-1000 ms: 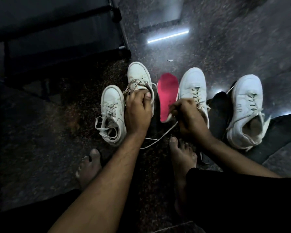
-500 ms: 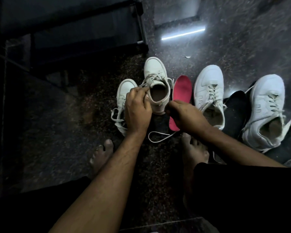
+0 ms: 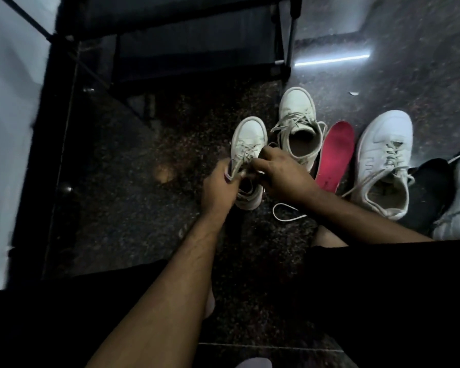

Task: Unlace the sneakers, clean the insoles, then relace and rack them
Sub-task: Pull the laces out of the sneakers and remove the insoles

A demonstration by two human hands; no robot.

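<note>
While both hands work at the collar of the leftmost white sneaker (image 3: 246, 144), the step in hand appears to be unlacing or relacing; which one cannot be told. Left hand (image 3: 219, 188) grips the shoe's side, thumb pinching a lace end. Right hand (image 3: 282, 176) is curled over the tongue, its hold hidden. Next move calls for feeding or drawing lace through the upper eyelets. This sneaker stands on the dark floor (image 3: 122, 203), laces loose, beside a second sneaker (image 3: 299, 128) and a red insole (image 3: 335, 155), near the black shoe rack (image 3: 197, 41).
</note>
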